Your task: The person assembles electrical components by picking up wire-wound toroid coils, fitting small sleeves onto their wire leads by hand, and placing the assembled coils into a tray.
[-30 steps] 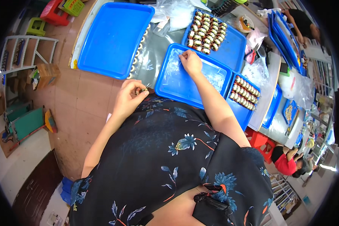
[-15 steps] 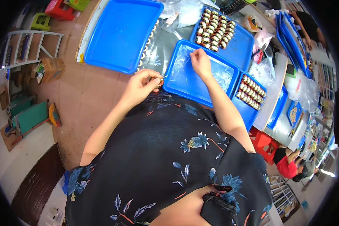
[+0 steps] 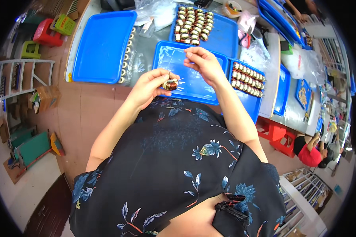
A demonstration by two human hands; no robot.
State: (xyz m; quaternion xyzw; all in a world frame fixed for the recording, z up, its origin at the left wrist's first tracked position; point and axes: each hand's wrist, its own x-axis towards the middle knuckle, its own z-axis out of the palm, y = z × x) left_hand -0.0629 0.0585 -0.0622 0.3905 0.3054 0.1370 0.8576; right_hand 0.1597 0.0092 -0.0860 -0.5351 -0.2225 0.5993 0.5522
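Observation:
A toroid coil wound with copper wire (image 3: 170, 85) is pinched between the thumb and fingers of my left hand (image 3: 147, 87), just over the near-left part of a shallow blue tray (image 3: 201, 94). Thin clear tube pieces (image 3: 180, 83) lie scattered in that tray. Above its right half, my right hand (image 3: 207, 68) is closed in a pinch, apart from the coil. Whatever its fingertips hold, if anything, is too small to make out. Finished-looking coils (image 3: 194, 24) stand in rows in the blue tray behind, and more coils (image 3: 247, 79) fill part of a tray at the right.
A large blue tray (image 3: 105, 47) lies at the left, with pale rings (image 3: 125, 59) along its right edge. Plastic bags (image 3: 162, 15) and red-handled scissors (image 3: 245, 39) are on the far side. Red stools (image 3: 283, 144) stand at the right, and other people are farther off.
The view has shifted, moving the trays leftward in the picture. My left hand has turned the coil so more of it shows. My right hand has come nearer to it from the tray.

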